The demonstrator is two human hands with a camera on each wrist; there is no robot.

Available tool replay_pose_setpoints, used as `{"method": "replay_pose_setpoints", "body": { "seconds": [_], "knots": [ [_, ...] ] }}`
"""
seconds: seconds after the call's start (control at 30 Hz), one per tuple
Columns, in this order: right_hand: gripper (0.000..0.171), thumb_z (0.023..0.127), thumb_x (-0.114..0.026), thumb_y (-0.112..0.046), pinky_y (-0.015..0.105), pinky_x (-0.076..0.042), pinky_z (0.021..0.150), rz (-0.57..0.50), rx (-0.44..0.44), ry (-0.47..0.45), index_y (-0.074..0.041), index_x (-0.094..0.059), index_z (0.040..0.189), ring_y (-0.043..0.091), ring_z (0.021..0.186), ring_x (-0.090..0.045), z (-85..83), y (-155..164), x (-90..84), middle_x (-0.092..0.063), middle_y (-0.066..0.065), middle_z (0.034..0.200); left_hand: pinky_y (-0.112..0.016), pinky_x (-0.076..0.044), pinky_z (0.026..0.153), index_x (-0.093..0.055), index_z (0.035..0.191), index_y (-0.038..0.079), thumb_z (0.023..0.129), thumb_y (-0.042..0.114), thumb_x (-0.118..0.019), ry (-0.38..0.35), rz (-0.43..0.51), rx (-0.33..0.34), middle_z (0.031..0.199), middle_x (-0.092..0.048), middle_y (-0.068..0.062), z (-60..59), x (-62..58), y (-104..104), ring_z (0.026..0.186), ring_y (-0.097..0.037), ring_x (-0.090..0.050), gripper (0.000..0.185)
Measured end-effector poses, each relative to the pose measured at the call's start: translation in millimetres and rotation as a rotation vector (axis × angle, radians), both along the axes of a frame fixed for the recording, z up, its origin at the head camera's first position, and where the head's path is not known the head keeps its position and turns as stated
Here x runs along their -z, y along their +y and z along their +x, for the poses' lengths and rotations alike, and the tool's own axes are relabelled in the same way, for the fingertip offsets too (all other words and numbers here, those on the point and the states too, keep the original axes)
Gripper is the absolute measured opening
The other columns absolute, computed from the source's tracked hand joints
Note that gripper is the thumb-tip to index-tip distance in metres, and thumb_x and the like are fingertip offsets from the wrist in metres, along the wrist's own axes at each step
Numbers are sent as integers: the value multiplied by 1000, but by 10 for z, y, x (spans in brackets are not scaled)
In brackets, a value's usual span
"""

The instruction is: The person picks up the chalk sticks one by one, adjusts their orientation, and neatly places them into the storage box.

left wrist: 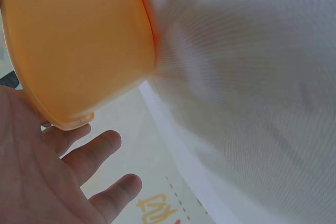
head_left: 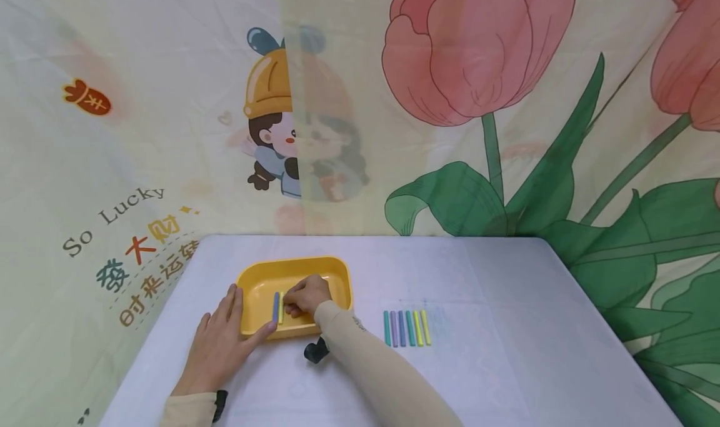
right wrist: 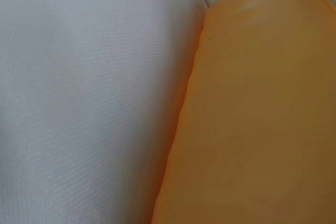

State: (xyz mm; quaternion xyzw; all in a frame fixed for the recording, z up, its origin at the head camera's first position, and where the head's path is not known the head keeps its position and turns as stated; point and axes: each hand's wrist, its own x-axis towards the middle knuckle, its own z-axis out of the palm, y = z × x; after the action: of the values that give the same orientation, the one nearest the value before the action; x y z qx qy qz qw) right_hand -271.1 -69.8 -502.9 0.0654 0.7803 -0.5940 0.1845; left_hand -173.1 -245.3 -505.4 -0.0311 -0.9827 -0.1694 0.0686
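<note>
A yellow tray (head_left: 255,271) lies on the white table, with a blue chalk-like stick (head_left: 275,307) and a yellow chalk-like stick (head_left: 281,308) side by side in it. My left hand (head_left: 222,339) rests against its near left corner, thumb on the near rim and fingers stretched along the left side. In the left wrist view, spread fingers (left wrist: 94,156) show beside the tray wall (left wrist: 84,40). Inside the tray, my right hand (head_left: 308,294) has bent fingers right beside the yellow stick; whether they pinch anything is hidden. Only the tray's outer wall (right wrist: 262,108) fills the right wrist view.
To the right of the tray, a row of several green, purple, blue and yellow sticks (head_left: 407,328) lies on the white table (head_left: 484,364). A printed cloth (head_left: 349,214) hangs behind the table. A black device (head_left: 316,351) sits under the right wrist.
</note>
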Motion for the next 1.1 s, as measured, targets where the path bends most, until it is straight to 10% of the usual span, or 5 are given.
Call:
{"method": "replay_pose_setpoints", "body": {
  "seconds": [1.1],
  "knots": [
    [11, 85, -83, -17, 30, -62, 63, 0, -88, 187, -7, -79, 87, 20, 64, -72, 173, 307, -148, -74, 7, 72, -72, -17, 113, -13, 157, -11, 90, 80, -48, -46, -5, -33, 163, -15, -31, 1, 20, 22, 145, -49, -26, 118]
  ]
}}
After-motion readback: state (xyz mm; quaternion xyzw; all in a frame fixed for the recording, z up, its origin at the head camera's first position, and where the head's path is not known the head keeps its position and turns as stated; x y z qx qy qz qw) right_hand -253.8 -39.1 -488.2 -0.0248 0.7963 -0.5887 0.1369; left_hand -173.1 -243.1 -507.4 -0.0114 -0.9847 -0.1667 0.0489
